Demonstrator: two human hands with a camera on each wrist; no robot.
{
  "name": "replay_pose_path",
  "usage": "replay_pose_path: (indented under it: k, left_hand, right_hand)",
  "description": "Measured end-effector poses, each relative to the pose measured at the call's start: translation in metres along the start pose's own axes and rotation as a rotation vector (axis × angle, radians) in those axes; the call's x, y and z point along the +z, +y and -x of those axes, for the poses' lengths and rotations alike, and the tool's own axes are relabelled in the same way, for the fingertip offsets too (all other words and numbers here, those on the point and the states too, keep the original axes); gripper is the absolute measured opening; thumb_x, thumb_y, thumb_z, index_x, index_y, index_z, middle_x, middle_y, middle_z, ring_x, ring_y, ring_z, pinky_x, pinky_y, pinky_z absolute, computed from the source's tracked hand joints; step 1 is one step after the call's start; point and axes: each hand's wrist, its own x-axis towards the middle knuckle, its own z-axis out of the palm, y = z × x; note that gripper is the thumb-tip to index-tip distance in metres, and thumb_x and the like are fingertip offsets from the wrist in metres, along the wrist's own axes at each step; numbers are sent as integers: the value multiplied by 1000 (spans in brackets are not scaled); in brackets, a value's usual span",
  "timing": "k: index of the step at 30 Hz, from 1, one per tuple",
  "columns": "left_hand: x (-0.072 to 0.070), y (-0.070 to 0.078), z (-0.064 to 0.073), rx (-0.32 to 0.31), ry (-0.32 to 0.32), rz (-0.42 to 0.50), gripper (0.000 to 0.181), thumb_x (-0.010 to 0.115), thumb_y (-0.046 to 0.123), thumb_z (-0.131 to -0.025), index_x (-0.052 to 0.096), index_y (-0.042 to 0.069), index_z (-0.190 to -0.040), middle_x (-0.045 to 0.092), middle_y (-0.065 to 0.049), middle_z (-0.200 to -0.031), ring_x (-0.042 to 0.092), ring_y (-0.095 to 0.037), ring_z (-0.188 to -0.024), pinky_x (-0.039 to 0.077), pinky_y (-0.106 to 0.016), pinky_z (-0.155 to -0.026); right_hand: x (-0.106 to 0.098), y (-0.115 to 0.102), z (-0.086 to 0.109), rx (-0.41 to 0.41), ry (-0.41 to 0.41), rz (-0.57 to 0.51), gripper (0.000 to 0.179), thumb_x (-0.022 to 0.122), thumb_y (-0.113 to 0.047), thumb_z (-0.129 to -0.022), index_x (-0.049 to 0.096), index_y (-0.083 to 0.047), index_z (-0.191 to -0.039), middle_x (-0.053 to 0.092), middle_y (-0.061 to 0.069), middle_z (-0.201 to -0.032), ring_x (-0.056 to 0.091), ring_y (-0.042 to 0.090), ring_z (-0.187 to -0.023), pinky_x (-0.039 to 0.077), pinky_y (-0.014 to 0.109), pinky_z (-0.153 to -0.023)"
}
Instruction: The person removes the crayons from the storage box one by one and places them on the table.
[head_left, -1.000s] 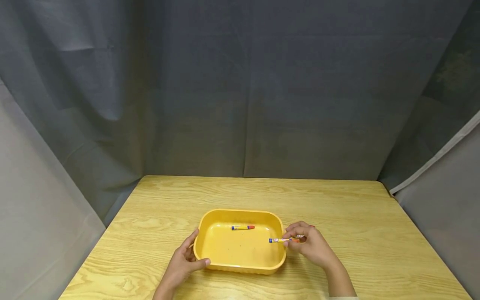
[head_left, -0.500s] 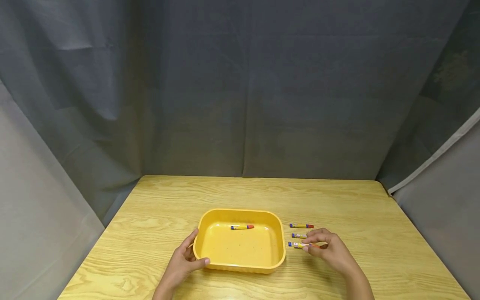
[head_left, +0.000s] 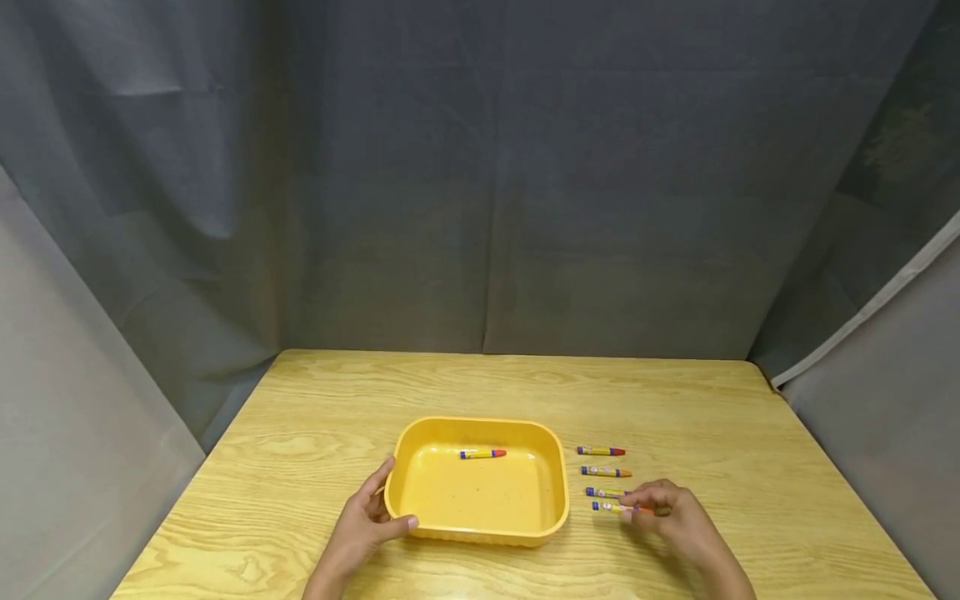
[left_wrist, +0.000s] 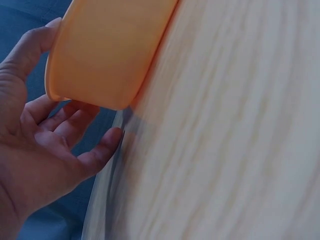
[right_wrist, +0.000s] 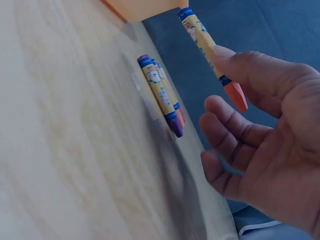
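My left hand [head_left: 360,529] grips the left end of a yellow plastic tub [head_left: 483,502], its thumb on the rim; the left wrist view shows fingers against the tub's end wall [left_wrist: 110,55]. In my right hand [head_left: 678,525], thumb and forefinger pinch an orange-red-tipped wax crayon [right_wrist: 202,45], held above the table right of the tub. Beyond it lie a red crayon [head_left: 600,451], an orange crayon [head_left: 604,472] and a purple crayon [right_wrist: 162,92], roughly parallel. My fingers partly hide the purple one in the head view. Inside the tub rests another red-tipped crayon [head_left: 482,454].
All of this is on a wood-grain table [head_left: 337,400]. A dark grey curtain [head_left: 390,208] hangs behind it, and pale cloth panels [head_left: 67,400] stand at both sides.
My right hand has carried the pinched crayon from over the tub's right rim rightward and toward the near side, beside the row of crayons. My left hand keeps its grip on the tub.
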Motion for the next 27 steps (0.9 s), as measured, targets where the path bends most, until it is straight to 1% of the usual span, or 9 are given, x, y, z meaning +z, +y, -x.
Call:
replay_pose_path:
  k: [3, 5, 8, 10, 13, 17, 22, 27]
  left_hand:
    - [0, 1, 0, -1, -1, 1, 97, 79, 8, -73, 17, 7, -148, 28, -26, -143, 52, -41, -109, 50, -34, -81]
    - [0, 2, 0, -2, 3, 4, 96, 79, 7, -73, 19, 8, -148, 28, -25, -144, 51, -41, -109, 50, -34, -81]
    - [0, 3, 1, -6, 8, 9, 96, 79, 6, -73, 20, 8, -148, 28, -25, -144, 52, -41, -109, 50, -34, -80]
    - [0, 2, 1, -6, 10, 16, 95, 79, 5, -73, 20, 8, -148, 28, -25, -144, 52, -41, -109, 50, -34, -81]
    - [0, 2, 1, -5, 6, 18, 95, 78, 5, -73, 20, 8, -148, 27, -25, -144, 51, -41, -109, 50, -34, -81]
    - [0, 0, 1, -6, 5, 6, 96, 79, 7, -73, 20, 9, -148, 27, -24, -144, 50, -41, -110, 50, -34, -82]
    - [-1, -1, 0, -6, 15, -11, 95, 80, 9, -73, 21, 10, -148, 28, -23, -144, 49, -41, -112, 50, -33, -81]
    - [-1, -1, 0, -6, -6, 13, 97, 79, 8, -74, 18, 9, -149, 27, -24, -145, 51, -41, -110, 50, -34, -82]
  right_hand:
    - [3, 4, 1, 65, 2, -10, 20, 76, -16, -77, 70, -4, -93, 56, 10, -106, 50, 27, -97, 44, 43, -80]
    - [6, 5, 1, 102, 3, -25, 21, 76, -15, -77, 70, -2, -92, 55, 11, -105, 49, 28, -96, 44, 40, -78]
    - [10, 7, 0, 127, 3, -37, 19, 76, -13, -76, 70, -1, -90, 53, 13, -103, 47, 28, -94, 44, 34, -73]
    - [12, 7, -1, 118, 5, -29, 18, 76, -12, -76, 70, -1, -89, 52, 13, -103, 47, 28, -94, 44, 33, -72]
    - [14, 9, -2, 108, 19, -6, 16, 76, -11, -75, 71, -2, -88, 53, 14, -104, 48, 29, -94, 46, 33, -72]
    - [16, 11, -4, 111, 36, 45, 16, 77, -11, -74, 71, -3, -87, 53, 14, -103, 50, 30, -95, 45, 36, -74]
    - [17, 14, -7, 103, 42, 79, 16, 78, -11, -73, 72, -4, -86, 52, 13, -101, 51, 33, -99, 45, 41, -77]
    - [18, 16, -8, 92, 34, 133, 15, 78, -11, -73, 72, -5, -85, 49, 12, -100, 50, 33, -96, 46, 41, -76]
